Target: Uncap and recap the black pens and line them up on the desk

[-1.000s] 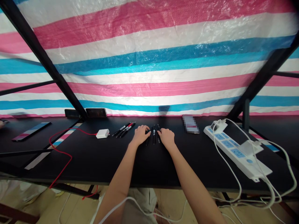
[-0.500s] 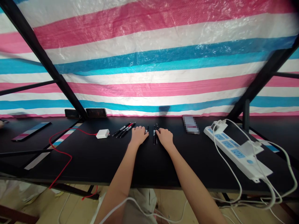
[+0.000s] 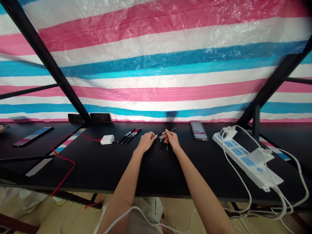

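In the middle of the black table my left hand (image 3: 147,141) is closed on a black pen (image 3: 159,134) that tilts up to the right. Close beside it, my right hand (image 3: 172,140) pinches a thin pen part (image 3: 173,129), whose end sticks out past the fingers. Whether the two pieces touch is too small to make out. Between the hands a black pen piece (image 3: 161,145) lies on the table, with a thin short piece (image 3: 167,147) by the right hand. Several pens (image 3: 129,135), black ones and a red one, lie left of my left hand.
A white charger (image 3: 107,139) with a red cable (image 3: 63,157) is at left. To the right are a phone (image 3: 199,130) and a white power strip (image 3: 246,157) with trailing cables. Black frame bars (image 3: 46,61) slant at both sides, before a striped sheet (image 3: 156,74).
My hands have come closer together. The left hand has turned its pen toward the right. The right hand has lifted a thin part off the table and tilted it.
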Tool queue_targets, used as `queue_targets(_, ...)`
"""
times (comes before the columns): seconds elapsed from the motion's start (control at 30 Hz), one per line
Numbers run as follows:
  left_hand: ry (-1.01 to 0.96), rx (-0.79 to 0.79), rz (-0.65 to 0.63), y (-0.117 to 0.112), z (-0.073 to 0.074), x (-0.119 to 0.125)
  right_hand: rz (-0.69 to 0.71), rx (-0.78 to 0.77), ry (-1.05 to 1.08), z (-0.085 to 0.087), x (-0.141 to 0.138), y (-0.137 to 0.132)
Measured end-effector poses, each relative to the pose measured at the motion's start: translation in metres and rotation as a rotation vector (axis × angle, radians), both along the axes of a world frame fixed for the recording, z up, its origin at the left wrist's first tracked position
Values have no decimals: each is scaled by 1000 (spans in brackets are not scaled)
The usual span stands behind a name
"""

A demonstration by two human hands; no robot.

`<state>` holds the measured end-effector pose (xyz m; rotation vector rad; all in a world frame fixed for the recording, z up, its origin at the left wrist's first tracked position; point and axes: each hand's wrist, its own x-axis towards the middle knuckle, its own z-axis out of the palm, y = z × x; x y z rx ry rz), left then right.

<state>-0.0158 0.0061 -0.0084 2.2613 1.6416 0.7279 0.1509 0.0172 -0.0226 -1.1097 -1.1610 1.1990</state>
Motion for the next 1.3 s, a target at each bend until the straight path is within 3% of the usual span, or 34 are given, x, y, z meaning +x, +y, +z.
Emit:
queue_targets(0.13, -63, 0, -32, 6, -6, -1, 3, -29, 145, 4, 1, -1)
queue_targets(0.3, -104, -10, -75, 9, -10, -2, 14, -41, 153, 8, 2, -3)
queue_targets(0.67, -198, 16, -85, 5, -2, 3, -33, -1, 75, 3, -1, 0)
queue_targets(1.3, -316, -58, -56, -1, 5, 5, -136, -82, 213, 10, 4, -3)
